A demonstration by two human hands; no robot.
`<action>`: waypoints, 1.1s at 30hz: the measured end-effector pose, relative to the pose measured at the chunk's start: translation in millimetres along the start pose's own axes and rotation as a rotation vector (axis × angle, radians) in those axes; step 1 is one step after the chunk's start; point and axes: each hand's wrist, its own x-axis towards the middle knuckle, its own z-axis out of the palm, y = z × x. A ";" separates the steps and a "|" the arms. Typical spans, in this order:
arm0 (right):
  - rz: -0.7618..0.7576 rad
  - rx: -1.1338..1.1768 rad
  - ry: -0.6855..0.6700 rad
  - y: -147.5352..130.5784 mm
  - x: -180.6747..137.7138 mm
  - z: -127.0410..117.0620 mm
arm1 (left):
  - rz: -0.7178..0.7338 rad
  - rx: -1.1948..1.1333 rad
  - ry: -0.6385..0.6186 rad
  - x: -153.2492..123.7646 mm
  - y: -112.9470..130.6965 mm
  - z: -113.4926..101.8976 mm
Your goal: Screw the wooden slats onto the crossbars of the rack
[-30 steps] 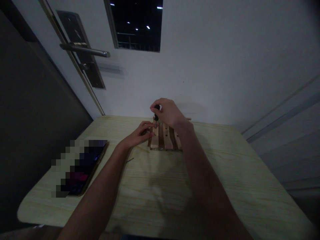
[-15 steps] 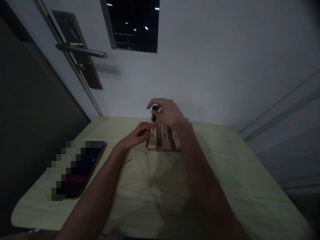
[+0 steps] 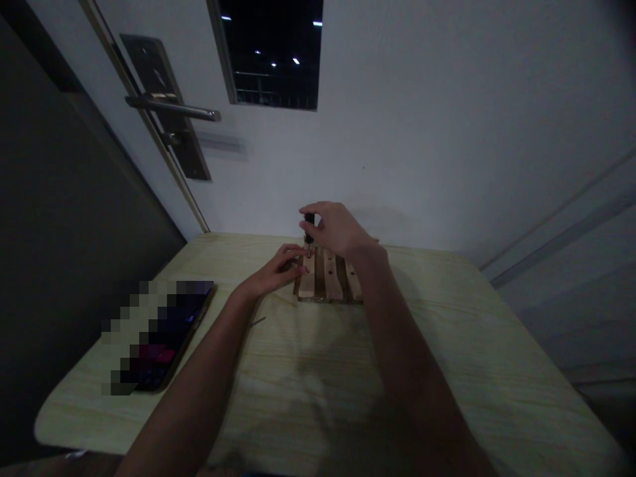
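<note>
My right hand (image 3: 335, 225) is closed around the black handle of a screwdriver (image 3: 310, 228), held upright with its metal shaft pointing down at the left slat. The shaft meets a hole or screw near the slat's far end; the dim light hides which. My left hand (image 3: 278, 270) has its thumb and fingers apart, their tips resting on the left side of a small wooden slatted piece (image 3: 308, 286) near the shaft. Pale slats with dark holes lie across a darker brown base. My right wrist covers part of its right side.
A phone (image 3: 176, 331), partly pixelated, lies on the pale wood-grain table (image 3: 308, 397) to the left. A thin dark rod (image 3: 258, 321) lies beside my left forearm. Behind the table stands a white door (image 3: 422, 132) with a metal handle (image 3: 179, 109) and a dark window.
The whole view has shifted slightly, so everything appears a little farther right. My right-hand fingers sit closer around the screwdriver handle. The left hand stays on the wooden piece.
</note>
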 end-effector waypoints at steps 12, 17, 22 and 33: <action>0.052 0.053 -0.055 -7.7 -4.2 -7.8 | 0.009 -0.005 -0.009 -0.5 -0.3 0.3; 0.069 0.012 0.017 -4.2 -3.7 -7.0 | 0.004 -0.031 -0.027 -0.4 2.8 0.3; 0.124 -0.004 0.095 0.5 -2.5 -1.1 | -0.018 -0.009 -0.006 -0.2 4.9 1.0; -0.007 0.104 0.055 1.2 2.5 -5.1 | 0.018 0.035 -0.025 0.1 0.3 -1.5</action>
